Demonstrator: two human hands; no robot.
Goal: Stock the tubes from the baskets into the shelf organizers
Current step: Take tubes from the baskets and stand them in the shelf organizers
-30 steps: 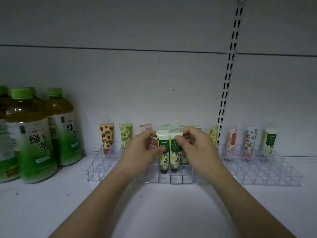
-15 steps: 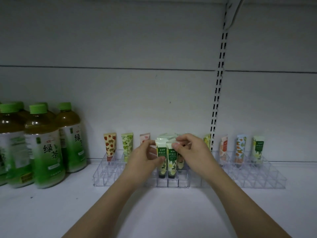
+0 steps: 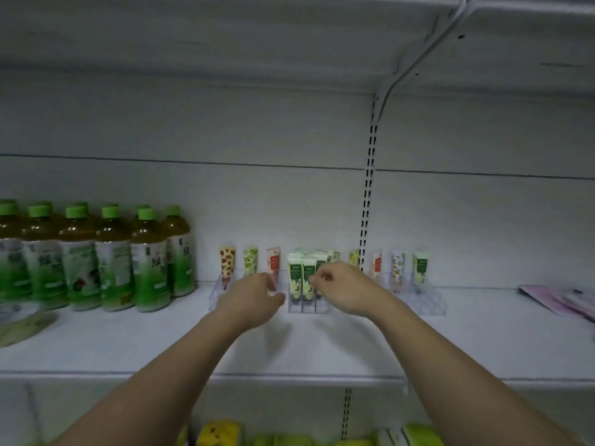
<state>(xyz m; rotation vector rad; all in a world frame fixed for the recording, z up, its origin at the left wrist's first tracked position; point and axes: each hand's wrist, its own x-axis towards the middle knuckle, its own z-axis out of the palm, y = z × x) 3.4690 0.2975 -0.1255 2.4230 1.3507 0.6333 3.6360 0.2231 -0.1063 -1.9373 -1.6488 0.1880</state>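
Both hands have drawn back from the green-labelled tubes (image 3: pixel 302 280), which half a second ago they pinched at the top. The left hand (image 3: pixel 252 296) now sits left of and apart from the tubes, its grip loosely curled and empty. The right hand (image 3: pixel 344 289) lies just to their right; whether its fingertips (image 3: pixel 317 279) still touch a tube cannot be told. The tubes stand in the front cells of the clear organizer (image 3: pixel 308 308) on the shelf (image 3: pixel 289 342), between the two grips. Each tube's long axis is vertical, cap down, flat crimped end up. This batch appears seated; fetching more tubes likely follows.
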